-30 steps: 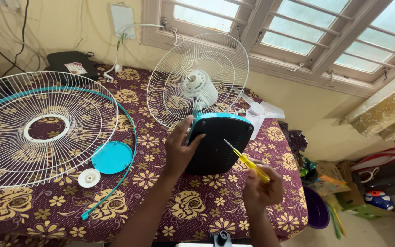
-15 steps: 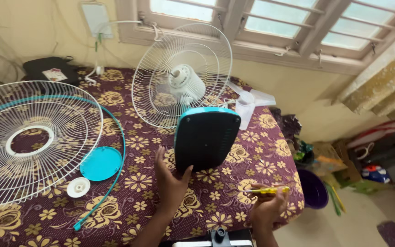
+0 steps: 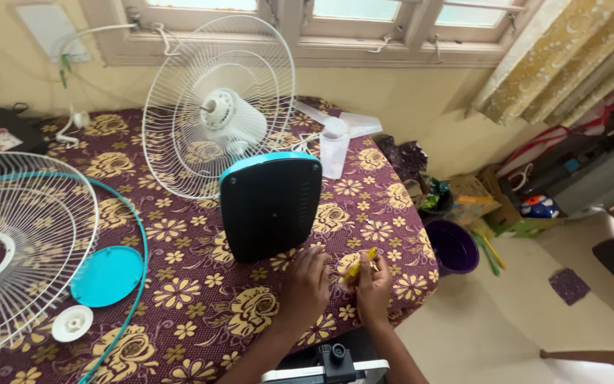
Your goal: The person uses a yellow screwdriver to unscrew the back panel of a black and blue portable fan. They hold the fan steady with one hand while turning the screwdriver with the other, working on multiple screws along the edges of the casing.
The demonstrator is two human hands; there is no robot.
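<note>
My right hand (image 3: 376, 290) grips a thin yellow screwdriver (image 3: 359, 265) near the front edge of the table. Just beside it, my left hand (image 3: 307, 284) rests on the floral cloth with nothing in it, fingers pointing at the black fan base. The black fan base with its teal rim (image 3: 271, 203) stands upright just beyond both hands. Behind it stands the white rear grille with the motor (image 3: 218, 107). The white front grille with a teal ring (image 3: 15, 242) lies at the left.
A teal round cap (image 3: 106, 276) and a small white disc (image 3: 72, 323) lie beside the front grille. A white fan blade (image 3: 335, 139) rests at the back right. A purple bucket (image 3: 453, 245) and clutter sit on the floor right of the table (image 3: 179, 291).
My left hand let go of the black base and came down onto the cloth. My right hand brought the screwdriver in beside it.
</note>
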